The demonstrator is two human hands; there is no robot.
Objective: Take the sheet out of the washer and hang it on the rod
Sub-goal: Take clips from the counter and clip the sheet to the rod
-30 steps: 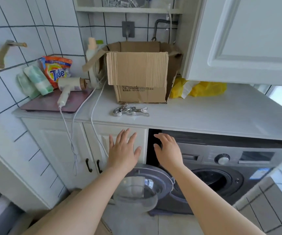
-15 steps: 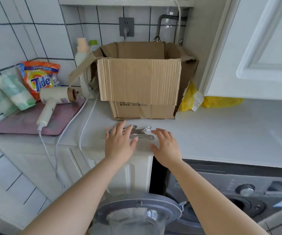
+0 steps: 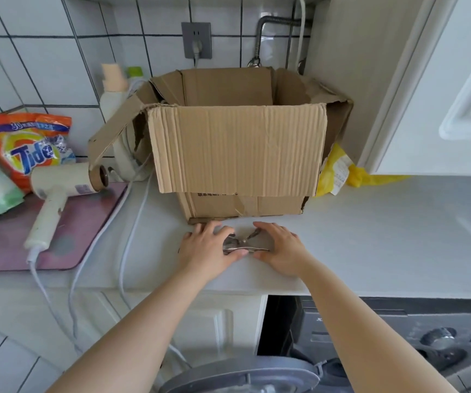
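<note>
A: Where's the sheet?

B: Not in sight. The washer (image 3: 398, 350) sits under the surface (image 3: 384, 236) at lower right, its round door (image 3: 240, 378) swung open at the bottom edge, but the drum's inside is out of view. No rod shows either.

A: So which step is this?

B: A side step, I'd judge: gathering the metal clips (image 3: 244, 243) lying just in front of the cardboard box (image 3: 237, 148). The left hand (image 3: 208, 251) lies over their left end, fingers curling onto them; the right hand (image 3: 281, 248) cups the right end, thumb beneath. Whether either has a firm pinch, I can't tell.

A: Next move?

B: Probably close both hands, lift the clips, then go down to the drum.

A: Counts?

B: Two hands, one box, one hair dryer (image 3: 58, 194), one detergent bag (image 3: 30, 148), one yellow bag (image 3: 342, 174), two bottles (image 3: 113, 92) behind the box. The clips overlap; at least two.
</note>
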